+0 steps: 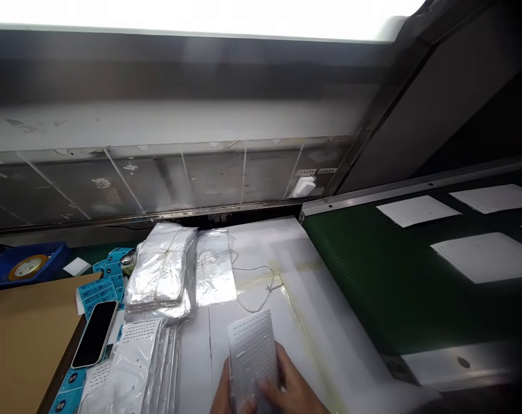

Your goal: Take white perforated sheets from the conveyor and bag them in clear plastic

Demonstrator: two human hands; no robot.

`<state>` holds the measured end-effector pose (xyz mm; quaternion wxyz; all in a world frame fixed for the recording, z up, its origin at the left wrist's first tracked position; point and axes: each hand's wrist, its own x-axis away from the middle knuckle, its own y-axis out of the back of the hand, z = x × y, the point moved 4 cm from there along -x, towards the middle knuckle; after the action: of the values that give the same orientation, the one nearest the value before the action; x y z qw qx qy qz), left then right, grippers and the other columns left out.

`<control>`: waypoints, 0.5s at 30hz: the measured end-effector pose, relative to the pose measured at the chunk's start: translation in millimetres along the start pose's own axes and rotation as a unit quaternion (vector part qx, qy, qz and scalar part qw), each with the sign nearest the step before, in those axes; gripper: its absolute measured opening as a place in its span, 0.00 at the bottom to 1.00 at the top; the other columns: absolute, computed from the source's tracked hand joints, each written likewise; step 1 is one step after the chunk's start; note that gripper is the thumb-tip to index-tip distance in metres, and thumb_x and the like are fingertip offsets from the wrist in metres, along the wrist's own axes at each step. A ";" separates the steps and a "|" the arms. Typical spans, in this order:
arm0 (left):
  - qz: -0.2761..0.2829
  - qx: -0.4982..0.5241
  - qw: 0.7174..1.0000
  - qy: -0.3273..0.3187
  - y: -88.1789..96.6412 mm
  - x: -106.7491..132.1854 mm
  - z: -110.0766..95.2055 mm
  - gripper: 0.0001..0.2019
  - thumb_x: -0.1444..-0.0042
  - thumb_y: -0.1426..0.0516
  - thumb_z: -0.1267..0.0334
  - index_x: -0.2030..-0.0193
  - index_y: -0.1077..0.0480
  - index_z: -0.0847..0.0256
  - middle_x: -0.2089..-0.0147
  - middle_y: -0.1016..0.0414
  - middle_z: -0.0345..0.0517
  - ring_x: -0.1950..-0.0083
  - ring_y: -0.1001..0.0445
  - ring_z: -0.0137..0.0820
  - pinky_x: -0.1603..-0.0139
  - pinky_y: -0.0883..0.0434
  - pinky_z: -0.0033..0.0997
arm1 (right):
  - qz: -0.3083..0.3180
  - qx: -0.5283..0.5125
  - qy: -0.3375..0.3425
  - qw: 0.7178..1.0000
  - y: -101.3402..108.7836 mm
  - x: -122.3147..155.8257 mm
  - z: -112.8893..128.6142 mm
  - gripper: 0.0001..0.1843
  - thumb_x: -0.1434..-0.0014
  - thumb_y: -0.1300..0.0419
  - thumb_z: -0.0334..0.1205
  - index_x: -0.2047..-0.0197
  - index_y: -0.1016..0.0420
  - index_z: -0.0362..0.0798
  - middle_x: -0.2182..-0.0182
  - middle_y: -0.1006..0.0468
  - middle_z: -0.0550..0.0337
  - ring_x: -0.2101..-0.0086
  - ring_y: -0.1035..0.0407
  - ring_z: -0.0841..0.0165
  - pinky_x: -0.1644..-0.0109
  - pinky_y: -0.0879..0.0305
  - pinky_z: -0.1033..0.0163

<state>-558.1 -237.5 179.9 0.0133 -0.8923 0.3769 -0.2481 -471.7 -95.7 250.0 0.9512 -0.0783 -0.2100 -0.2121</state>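
Observation:
Both my hands hold one flat white perforated panel (252,351) in a clear sleeve, low over the white table (286,253). My left hand (221,397) grips its lower left edge, mostly cut off by the frame. My right hand (293,388) lies on its lower right corner, fingers across the face. A bundle of clear plastic bags (159,270) tied with string lies beyond, with a looser bag (213,270) beside it. More bagged panels (131,356) are stacked at my left.
A green conveyor belt (373,276) runs on the right, carrying white perforated sheets (485,256). A black phone (94,333) rests on blue labels (99,287) by a cardboard box (23,339). A blue tray with a tape roll (27,265) sits far left.

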 end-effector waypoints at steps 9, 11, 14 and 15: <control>-0.018 -0.209 0.977 -0.049 15.4 -44.7 41.4 0.35 0.48 0.46 0.46 0.40 0.50 0.65 0.38 0.41 0.62 0.37 0.41 0.45 0.38 0.40 0.44 | -0.046 0.232 0.152 0.960 15.9 -35.8 -83.9 0.27 0.40 0.47 0.48 0.40 0.47 0.52 0.49 0.30 0.52 0.52 0.33 0.59 0.48 0.37 0.56; -0.017 -0.199 0.979 -0.044 16.4 -45.2 46.9 0.35 0.50 0.43 0.47 0.42 0.50 0.64 0.39 0.40 0.62 0.39 0.39 0.46 0.40 0.38 0.43 | -0.039 0.243 0.141 0.959 16.5 -39.0 -100.1 0.30 0.40 0.47 0.49 0.38 0.50 0.51 0.43 0.35 0.50 0.46 0.38 0.58 0.42 0.41 0.56; -0.040 -0.164 0.984 -0.063 15.2 -43.9 50.1 0.33 0.51 0.42 0.47 0.43 0.47 0.63 0.41 0.37 0.60 0.41 0.36 0.46 0.42 0.36 0.43 | -0.041 0.253 0.131 0.958 14.9 -41.1 -105.7 0.33 0.41 0.46 0.49 0.36 0.51 0.47 0.39 0.41 0.47 0.40 0.46 0.59 0.37 0.48 0.56; -0.055 -0.154 0.984 -0.067 14.9 -44.2 50.8 0.33 0.51 0.42 0.47 0.43 0.46 0.63 0.42 0.35 0.59 0.41 0.36 0.46 0.42 0.37 0.44 | -0.046 0.250 0.129 0.958 14.2 -41.6 -102.7 0.32 0.41 0.46 0.49 0.37 0.49 0.47 0.40 0.40 0.47 0.41 0.45 0.59 0.38 0.47 0.57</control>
<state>-571.3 -226.4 113.2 -0.1128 -0.9177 0.3590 -0.1276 -462.1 -92.0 138.7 0.9485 0.2002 -0.1351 -0.2049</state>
